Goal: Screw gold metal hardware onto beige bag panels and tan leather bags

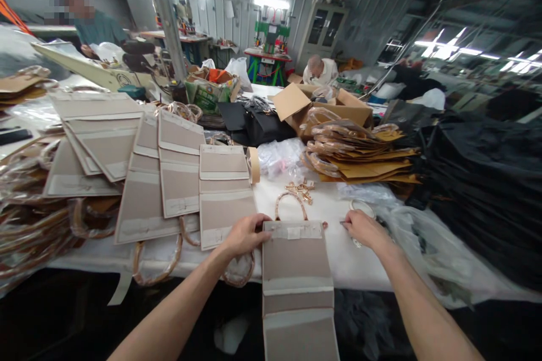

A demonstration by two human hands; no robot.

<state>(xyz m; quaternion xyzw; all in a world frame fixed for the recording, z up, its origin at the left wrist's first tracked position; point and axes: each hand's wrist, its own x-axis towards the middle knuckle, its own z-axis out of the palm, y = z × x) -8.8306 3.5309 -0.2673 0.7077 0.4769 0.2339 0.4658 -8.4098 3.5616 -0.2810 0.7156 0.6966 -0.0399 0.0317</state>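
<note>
A grey-beige bag panel [298, 259] lies in front of me, its lower part hanging over the table's front edge. A curved handle [292, 194] in clear wrap sticks out at its far end. My left hand [245, 234] is closed on the panel's upper left corner. To the right of the panel, my right hand [365, 228] pinches something small and dark, too small to name. Behind that hand lies a white ring-shaped roll [363, 207], partly hidden. Several gold-coloured metal fittings [302, 189] rest beyond the handle, and a small brown piece [324, 225] sits by the panel's right corner.
Similar bag panels [226, 192] overlap on the left, near a tape roll [253, 164]. At the back right are stacked brown pieces with wrapped handles [359, 152] and a cardboard box [347, 110]. Black material [486, 163] fills the right side. Two other people sit farther off.
</note>
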